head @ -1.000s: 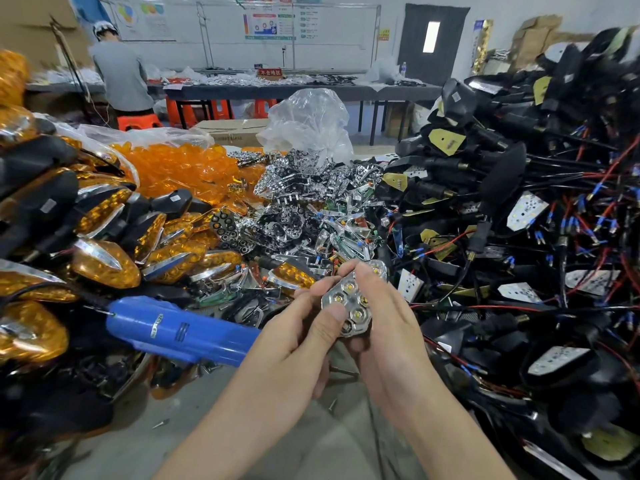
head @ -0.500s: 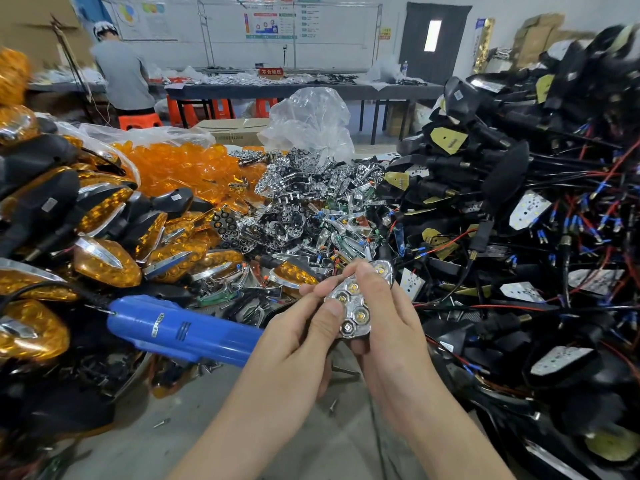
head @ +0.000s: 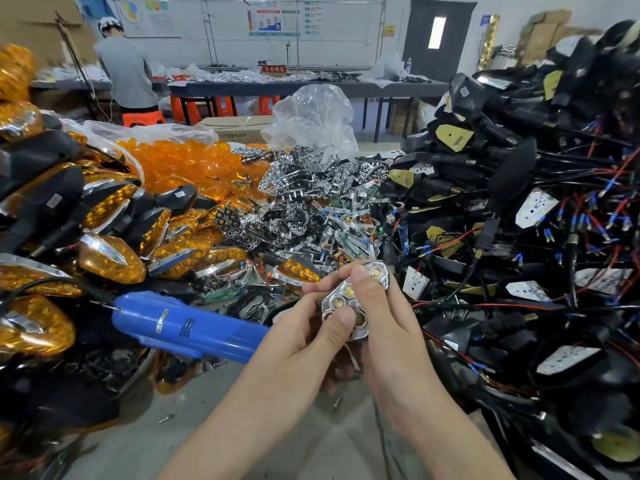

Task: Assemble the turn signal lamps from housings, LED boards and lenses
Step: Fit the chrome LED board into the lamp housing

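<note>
Chrome reflector with LED board (head: 349, 299) held at centre, above the bare bench top (head: 284, 441), between both hands. Long axis running from lower left to upper right, narrow tip pointing toward the heap of black housings (head: 519, 209). LED cups facing up toward the camera.

Left hand (head: 304, 341) closed on the wide lower end: thumb pressed on the front face, fingers curled behind. Right hand (head: 384, 327) closed on the upper half: thumb laid across the face near the tip, fingers wrapped behind. Both hands in contact with the part, neither nearer than the other; rear of the part hidden, so seating of the board probably incomplete, not confirmed.

Judged step: pressing board and reflector together before fitting into a housing. Housing supply just right of the right hand, so pickup best made on that side.

Loose chrome reflectors (head: 311, 188) piled directly beyond the hands. Orange lenses (head: 187, 164) in a bag at far left. Finished lamps (head: 110, 258) stacked on the left. Blue electric screwdriver (head: 187, 327) lying just left of the left hand, untouched.
</note>
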`<state>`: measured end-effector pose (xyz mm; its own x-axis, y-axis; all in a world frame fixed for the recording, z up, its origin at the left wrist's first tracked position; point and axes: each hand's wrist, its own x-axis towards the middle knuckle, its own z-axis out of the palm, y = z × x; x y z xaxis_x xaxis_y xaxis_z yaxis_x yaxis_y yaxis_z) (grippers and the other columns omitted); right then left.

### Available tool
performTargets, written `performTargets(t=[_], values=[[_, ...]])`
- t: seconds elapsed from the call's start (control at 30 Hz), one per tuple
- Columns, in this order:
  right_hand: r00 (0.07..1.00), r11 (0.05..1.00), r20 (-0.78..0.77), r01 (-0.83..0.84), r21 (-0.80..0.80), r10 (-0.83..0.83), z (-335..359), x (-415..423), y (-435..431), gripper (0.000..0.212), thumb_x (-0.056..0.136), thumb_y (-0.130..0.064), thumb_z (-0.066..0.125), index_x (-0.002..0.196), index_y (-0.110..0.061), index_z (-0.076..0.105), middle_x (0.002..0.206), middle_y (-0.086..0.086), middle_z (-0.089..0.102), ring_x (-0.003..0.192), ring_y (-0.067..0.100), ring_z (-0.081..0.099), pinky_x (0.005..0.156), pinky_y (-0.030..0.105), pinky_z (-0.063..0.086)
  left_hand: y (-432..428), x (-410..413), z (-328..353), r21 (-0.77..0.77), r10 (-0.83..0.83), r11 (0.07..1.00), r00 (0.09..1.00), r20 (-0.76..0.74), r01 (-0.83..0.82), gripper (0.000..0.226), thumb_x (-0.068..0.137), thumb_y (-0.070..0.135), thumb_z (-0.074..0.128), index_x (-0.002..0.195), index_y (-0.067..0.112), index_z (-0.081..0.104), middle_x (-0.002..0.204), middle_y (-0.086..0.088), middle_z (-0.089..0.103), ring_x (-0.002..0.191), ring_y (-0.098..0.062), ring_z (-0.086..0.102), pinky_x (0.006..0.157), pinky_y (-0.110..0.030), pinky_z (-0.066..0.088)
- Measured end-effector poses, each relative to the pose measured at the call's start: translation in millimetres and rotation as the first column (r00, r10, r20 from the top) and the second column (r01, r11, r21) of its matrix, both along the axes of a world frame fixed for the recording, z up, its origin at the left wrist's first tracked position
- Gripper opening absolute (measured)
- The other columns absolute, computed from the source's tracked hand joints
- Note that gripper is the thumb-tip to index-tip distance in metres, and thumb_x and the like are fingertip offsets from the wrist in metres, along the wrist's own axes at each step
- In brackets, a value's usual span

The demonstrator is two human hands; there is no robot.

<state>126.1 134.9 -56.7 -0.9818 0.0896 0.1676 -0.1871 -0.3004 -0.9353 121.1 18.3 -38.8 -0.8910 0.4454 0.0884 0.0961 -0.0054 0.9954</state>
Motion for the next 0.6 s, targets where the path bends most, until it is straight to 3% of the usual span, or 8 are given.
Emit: performTargets(t=[0.07, 0.13, 0.27, 0.43, 0.5, 0.6], values=[[1.000, 1.000, 0.010, 0.029, 0.008, -0.029, -0.1, 1.3, -1.8, 0.042, 0.081, -0.071, 0.053, 0.106, -0.040, 0.065, 0.104, -0.004, 0.076, 0.071, 0.021, 0.070, 0.044, 0.035, 0.053, 1.3, -0.6, -1.0, 0.003, 0.018, 1.000, 1.000, 0.000, -0.018, 0.043, 0.080, 0.045, 0.055, 0.122, 0.034, 0.058, 0.058, 0.005, 0.056, 0.051, -0.012, 0.051, 0.045, -0.022, 0.042], [0.992, 0.990, -0.036, 0.126, 0.066, -0.124, -1.1, 0.5, -2.4, 0.040, 0.085, -0.074, 0.048, 0.109, -0.047, 0.065, 0.097, -0.011, 0.075, 0.074, 0.012, 0.072, 0.051, 0.033, 0.058, 3.1, -0.3, -2.4, 0.010, 0.070, 0.997, 0.998, 0.005, -0.070, 0.036, 0.086, 0.038, 0.054, 0.121, 0.038, 0.057, 0.055, 0.009, 0.052, 0.048, -0.009, 0.046, 0.044, -0.016, 0.038], [0.961, 0.962, -0.153, 0.250, 0.106, -0.232, -2.3, -3.2, -3.7, 0.036, 0.103, -0.043, 0.039, 0.086, -0.025, 0.066, 0.089, -0.009, 0.073, 0.096, 0.011, 0.073, 0.078, 0.017, 0.054, 4.1, 2.4, -5.9, 0.015, 0.114, 0.993, 0.993, 0.008, -0.114, 0.027, 0.097, 0.022, 0.054, 0.118, 0.040, 0.058, 0.054, 0.011, 0.044, 0.051, -0.011, 0.040, 0.046, -0.011, 0.033], [0.954, 0.955, -0.166, 0.272, 0.120, -0.251, -3.7, -1.8, -5.4, 0.037, 0.111, -0.022, 0.036, 0.086, -0.010, 0.060, 0.078, -0.012, 0.071, 0.083, -0.003, 0.070, 0.070, 0.004, 0.048, 7.7, 3.9, -5.9, 0.021, 0.091, 0.996, 0.996, -0.017, -0.090, 0.025, 0.099, 0.014, 0.053, 0.116, 0.031, 0.058, 0.059, 0.026, 0.056, 0.051, 0.006, 0.049, 0.048, -0.006, 0.037], [0.954, 0.956, -0.161, 0.273, 0.106, -0.255, -5.9, -4.1, -5.4, 0.037, 0.111, -0.020, 0.036, 0.084, -0.014, 0.060, 0.076, -0.011, 0.071, 0.081, -0.004, 0.070, 0.069, 0.004, 0.047, 8.3, 4.5, -6.6, 0.015, 0.097, 0.995, 0.995, -0.020, -0.097, 0.026, 0.100, 0.014, 0.052, 0.117, 0.032, 0.058, 0.058, 0.027, 0.055, 0.050, 0.007, 0.050, 0.048, -0.005, 0.037], [0.956, 0.963, -0.165, 0.258, 0.074, -0.244, -6.3, -7.7, -6.2, 0.037, 0.105, -0.033, 0.040, 0.077, -0.029, 0.064, 0.078, -0.008, 0.071, 0.086, 0.003, 0.072, 0.074, 0.009, 0.050, 8.0, 4.9, -10.1, -0.006, 0.118, 0.993, 0.992, -0.043, -0.119, 0.021, 0.099, 0.021, 0.052, 0.115, 0.035, 0.055, 0.055, 0.029, 0.054, 0.051, 0.008, 0.050, 0.049, -0.006, 0.039]])
